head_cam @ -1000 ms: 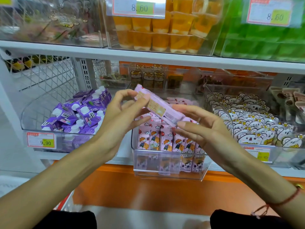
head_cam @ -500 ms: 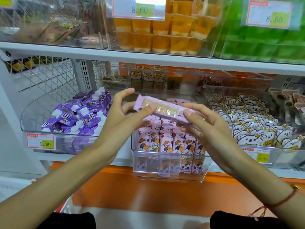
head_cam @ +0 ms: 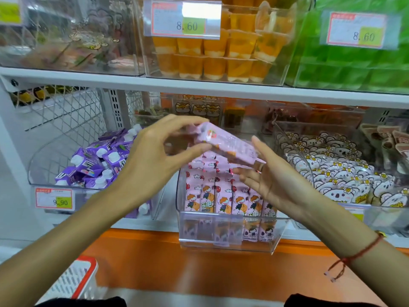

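Purple pouches (head_cam: 93, 165) are lying heaped left of the left hand (head_cam: 146, 165); koala packets (head_cam: 345, 180) are sitting right of the right hand (head_cam: 276, 182). Orange jelly cups (head_cam: 212, 56) are standing stacked above both, and a white basket (head_cam: 73, 282) is showing below the left.

We had one wide-angle camera, worn on the head, which faced forward and tipped somewhat down at a shop shelf (head_cam: 221, 90). It sat close to the goods. Both forearms ran in from the bottom corners, and the left hand (head_cam: 152, 158) and right hand (head_cam: 276, 180) met at a pink packet (head_cam: 225, 142) near the middle of the frame, in front of a clear bin (head_cam: 228, 231). A price tag (head_cam: 187, 18) near the top edge was readable. Lower down we took in the orange ledge (head_cam: 177, 262) and a basket (head_cam: 75, 278) corner at bottom left.
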